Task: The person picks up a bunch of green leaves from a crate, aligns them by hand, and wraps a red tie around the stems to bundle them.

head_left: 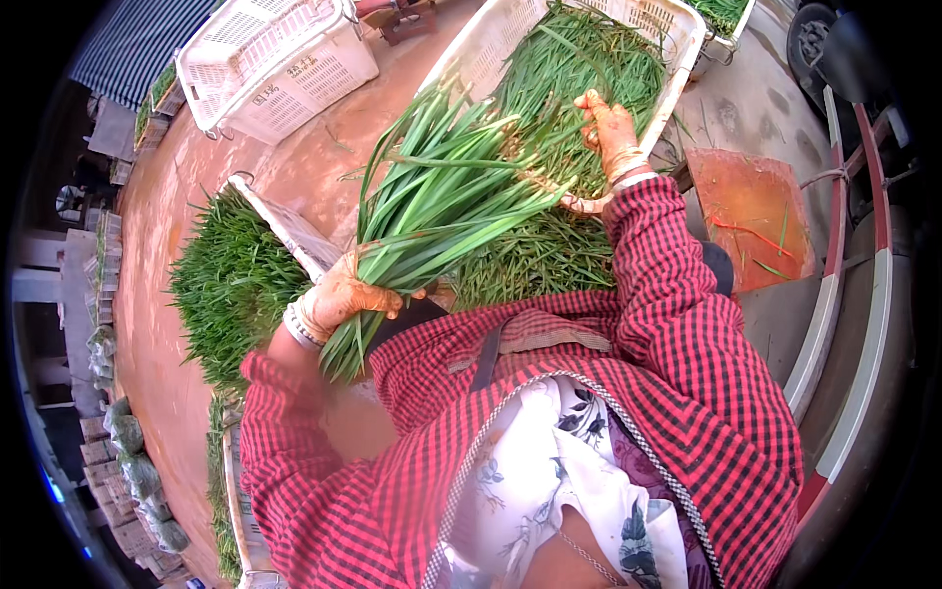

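My left hand [346, 294], in a thin stained glove, grips a large bunch of long flat green leaves that look like garlic chives [434, 199]. The pale stem ends point to the upper right, and leaf tips hang below my fist. My right hand [611, 132], gloved alike, is over a white plastic crate [681, 73] at the stem-end side of the bunch. Its fingers are curled; whether they pinch any leaves is unclear. Loose green leaves [581, 59] fill much of that crate. More trimmed leaves [544, 254] lie in a heap before my lap.
An upright bundle of chives [228, 287] stands at the left beside a white crate wall [283, 224]. Stacked white crates [294, 81] bearing writing stand farther off. An orange-brown board [751, 221] and red-and-white rails [883, 294] are at the right.
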The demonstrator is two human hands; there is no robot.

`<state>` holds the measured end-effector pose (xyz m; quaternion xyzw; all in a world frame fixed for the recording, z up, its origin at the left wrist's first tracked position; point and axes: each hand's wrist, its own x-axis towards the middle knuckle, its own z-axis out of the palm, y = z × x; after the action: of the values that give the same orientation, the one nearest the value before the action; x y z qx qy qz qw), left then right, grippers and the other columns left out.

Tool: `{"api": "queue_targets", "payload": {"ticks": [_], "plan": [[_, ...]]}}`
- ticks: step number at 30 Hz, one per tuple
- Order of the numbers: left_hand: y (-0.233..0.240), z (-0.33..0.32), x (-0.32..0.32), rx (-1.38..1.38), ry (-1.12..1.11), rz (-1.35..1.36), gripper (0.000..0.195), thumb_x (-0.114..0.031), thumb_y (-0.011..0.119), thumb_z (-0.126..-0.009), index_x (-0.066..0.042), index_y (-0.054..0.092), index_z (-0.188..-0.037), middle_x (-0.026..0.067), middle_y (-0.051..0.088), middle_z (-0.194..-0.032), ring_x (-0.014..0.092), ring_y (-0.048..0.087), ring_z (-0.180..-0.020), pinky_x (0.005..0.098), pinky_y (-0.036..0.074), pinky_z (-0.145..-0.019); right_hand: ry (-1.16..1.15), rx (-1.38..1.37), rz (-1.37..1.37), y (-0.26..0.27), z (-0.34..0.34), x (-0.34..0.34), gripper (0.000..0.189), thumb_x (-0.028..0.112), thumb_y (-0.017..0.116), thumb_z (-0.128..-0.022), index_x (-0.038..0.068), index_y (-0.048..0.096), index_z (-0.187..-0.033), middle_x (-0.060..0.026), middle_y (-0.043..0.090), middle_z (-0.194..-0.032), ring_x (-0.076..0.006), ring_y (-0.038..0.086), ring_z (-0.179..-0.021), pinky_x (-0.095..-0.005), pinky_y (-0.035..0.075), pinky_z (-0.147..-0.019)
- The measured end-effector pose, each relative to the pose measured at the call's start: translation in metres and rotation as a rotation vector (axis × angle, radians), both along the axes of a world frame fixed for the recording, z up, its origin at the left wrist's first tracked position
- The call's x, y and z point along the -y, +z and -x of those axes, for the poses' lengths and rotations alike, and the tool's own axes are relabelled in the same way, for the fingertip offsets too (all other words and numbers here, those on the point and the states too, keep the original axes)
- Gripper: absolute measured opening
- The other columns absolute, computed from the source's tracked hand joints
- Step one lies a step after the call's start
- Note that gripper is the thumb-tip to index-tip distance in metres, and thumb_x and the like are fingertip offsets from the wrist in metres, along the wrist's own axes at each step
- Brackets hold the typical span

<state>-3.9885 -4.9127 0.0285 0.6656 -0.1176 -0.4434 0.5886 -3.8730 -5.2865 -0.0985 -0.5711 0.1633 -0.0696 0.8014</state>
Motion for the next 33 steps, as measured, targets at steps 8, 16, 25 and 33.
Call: {"api": "queue_targets", "payload": {"ticks": [8, 16, 25, 33], "plan": [[0.01, -0.01, -0.015, 0.072, 0.207, -0.151, 0.066, 0.009, 0.062, -0.071, 0.0, 0.043, -0.133, 0.0142, 0.064, -0.102, 0.018, 0.063, -0.083, 0.0261, 0.05, -0.062, 0.626, 0.005, 0.96, -0.024, 0.074, 0.002, 0.083, 0.054, 0.069, -0.075, 0.004, 0.041, -0.135, -0.0085, 0.065, -0.096, -0.0226, 0.061, -0.095, -0.0315, 0.046, -0.086], [0.003, -0.023, 0.009, 0.155, 0.163, -0.28, 0.047, 0.01, 0.063, -0.068, 0.001, 0.057, -0.114, 0.0077, 0.063, -0.096, 0.016, 0.06, -0.084, 0.0254, 0.049, -0.065, 0.24, 0.615, 1.286, 0.054, 0.052, -0.073, 0.036, 0.044, 0.059, -0.089, 0.01, 0.06, -0.101, -0.0025, 0.056, -0.065, -0.0123, 0.058, -0.062, -0.0292, 0.048, -0.057], [0.002, -0.028, -0.004, 0.85, 0.047, -0.83, 0.064, -0.011, 0.071, -0.07, -0.01, 0.049, -0.13, 0.0071, 0.066, -0.111, 0.019, 0.064, -0.098, 0.0303, 0.049, -0.085, 0.619, 0.084, 0.03, 0.0, 0.065, -0.006, 0.023, 0.025, 0.052, -0.095, 0.003, 0.057, -0.09, -0.0037, 0.058, -0.059, -0.009, 0.05, -0.041, -0.0211, 0.039, -0.038], [-0.001, -0.026, -0.001, 1.381, -0.113, -1.192, 0.068, -0.021, 0.068, -0.074, -0.026, 0.042, -0.137, 0.0111, 0.064, -0.101, 0.028, 0.065, -0.086, 0.0402, 0.051, -0.071, 0.433, 0.37, 0.866, 0.01, 0.08, -0.008, 0.086, 0.059, 0.068, -0.073, 0.001, 0.044, -0.133, -0.0184, 0.056, -0.123, -0.0307, 0.054, -0.114, -0.0359, 0.039, -0.1]]}}
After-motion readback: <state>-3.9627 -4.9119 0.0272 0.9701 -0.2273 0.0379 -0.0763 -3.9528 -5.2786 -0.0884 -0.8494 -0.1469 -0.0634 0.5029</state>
